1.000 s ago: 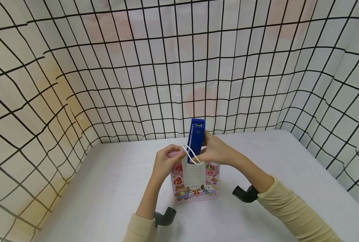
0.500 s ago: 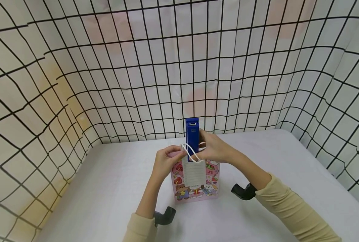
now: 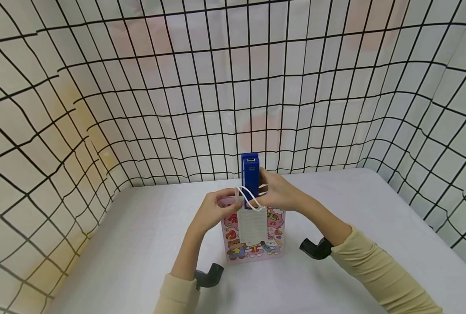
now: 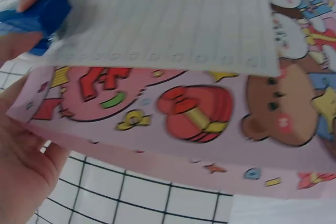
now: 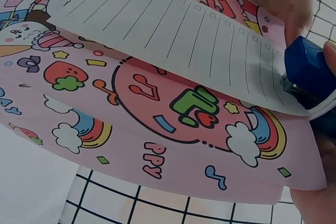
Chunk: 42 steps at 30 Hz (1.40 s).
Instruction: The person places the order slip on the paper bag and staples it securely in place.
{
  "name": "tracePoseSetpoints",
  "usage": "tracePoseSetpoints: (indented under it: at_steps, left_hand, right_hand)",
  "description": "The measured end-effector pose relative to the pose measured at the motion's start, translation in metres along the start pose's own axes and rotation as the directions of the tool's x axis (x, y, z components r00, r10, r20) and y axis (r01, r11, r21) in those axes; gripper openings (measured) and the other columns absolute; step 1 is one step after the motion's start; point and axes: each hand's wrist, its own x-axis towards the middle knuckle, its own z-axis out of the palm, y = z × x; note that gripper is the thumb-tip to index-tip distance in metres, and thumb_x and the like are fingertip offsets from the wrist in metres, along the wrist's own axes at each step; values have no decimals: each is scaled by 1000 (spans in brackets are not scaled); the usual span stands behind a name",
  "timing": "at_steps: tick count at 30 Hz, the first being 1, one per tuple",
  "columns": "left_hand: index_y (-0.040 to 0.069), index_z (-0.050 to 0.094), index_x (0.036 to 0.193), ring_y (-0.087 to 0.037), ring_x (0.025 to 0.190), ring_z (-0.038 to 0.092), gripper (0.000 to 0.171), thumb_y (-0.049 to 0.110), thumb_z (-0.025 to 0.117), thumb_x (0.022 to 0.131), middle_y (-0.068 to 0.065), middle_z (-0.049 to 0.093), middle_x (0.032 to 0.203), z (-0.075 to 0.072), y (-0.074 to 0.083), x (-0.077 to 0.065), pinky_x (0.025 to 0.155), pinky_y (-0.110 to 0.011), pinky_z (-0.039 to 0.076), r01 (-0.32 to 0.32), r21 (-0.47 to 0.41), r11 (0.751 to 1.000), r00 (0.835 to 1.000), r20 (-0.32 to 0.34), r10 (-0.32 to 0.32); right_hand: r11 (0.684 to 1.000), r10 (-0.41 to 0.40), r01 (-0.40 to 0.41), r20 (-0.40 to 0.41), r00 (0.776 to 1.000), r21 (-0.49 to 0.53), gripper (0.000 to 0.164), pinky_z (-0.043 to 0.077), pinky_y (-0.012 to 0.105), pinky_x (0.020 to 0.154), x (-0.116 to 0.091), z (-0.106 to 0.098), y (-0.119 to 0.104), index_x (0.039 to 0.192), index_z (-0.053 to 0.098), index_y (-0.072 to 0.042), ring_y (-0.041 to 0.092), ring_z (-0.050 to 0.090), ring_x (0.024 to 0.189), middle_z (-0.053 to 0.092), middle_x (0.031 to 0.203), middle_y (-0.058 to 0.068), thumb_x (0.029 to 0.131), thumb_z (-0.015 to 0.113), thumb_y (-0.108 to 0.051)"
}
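A pink gift bag (image 3: 233, 250) with cartoon animals stands upright on the table in the head view. A white lined sheet of paper (image 3: 252, 226) lies against its front, near the top, below a white cord handle (image 3: 246, 192). My right hand (image 3: 281, 192) grips a blue stapler (image 3: 250, 174), which points up, its lower end at the paper's top edge. At the bag's upper left corner my left hand (image 3: 214, 207) pinches the rim between thumb and fingers. The right wrist view shows the stapler (image 5: 310, 69) over the paper's end (image 5: 220, 40).
Black wire grid panels (image 3: 217, 87) with pale sheets behind them surround the white table (image 3: 150, 244) at the back and sides. Dark wrist-mounted pieces (image 3: 209, 277) stick out from both forearms.
The stapler has swung left and straightened from a slight tilt, staying in the right hand. Most recently the left thumb has slid lower and the left wrist has shifted left, showing more of the bag's corner.
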Motion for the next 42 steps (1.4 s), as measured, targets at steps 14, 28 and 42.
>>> tracePoseSetpoints:
  at_steps: [14, 28, 42]
  left_hand:
    - [18, 60, 112, -17, 94, 65, 51, 49, 70, 73, 1, 68, 104, 8, 19, -9, 78, -35, 52, -13, 343, 939, 999, -25, 23]
    - [13, 54, 120, -12, 66, 52, 63, 49, 71, 72, 0, 65, 81, 8, 33, 9, 57, -23, 41, -100, 472, 876, 993, -11, 119]
    - [8, 50, 121, -12, 54, 45, 62, 48, 65, 76, 1, 55, 65, 7, 33, 10, 49, -21, 33, -100, 600, 794, 991, -7, 130]
  right_hand:
    - [999, 29, -30, 31, 999, 25, 67, 50, 38, 87, -4, 9, 2, 126, 35, -2, 30, 58, 107, 56, 117, 17, 76, 72, -26]
    - [996, 10, -10, -1, 1000, -86, 63, 49, 37, 88, -5, -5, -9, 129, 33, 3, 33, 56, 111, 53, 121, 20, 81, 66, -19]
    - [983, 54, -58, -30, 998, -173, 66, 50, 41, 87, -2, 7, -14, 136, 25, 3, 33, 57, 110, 54, 123, 21, 84, 60, -17]
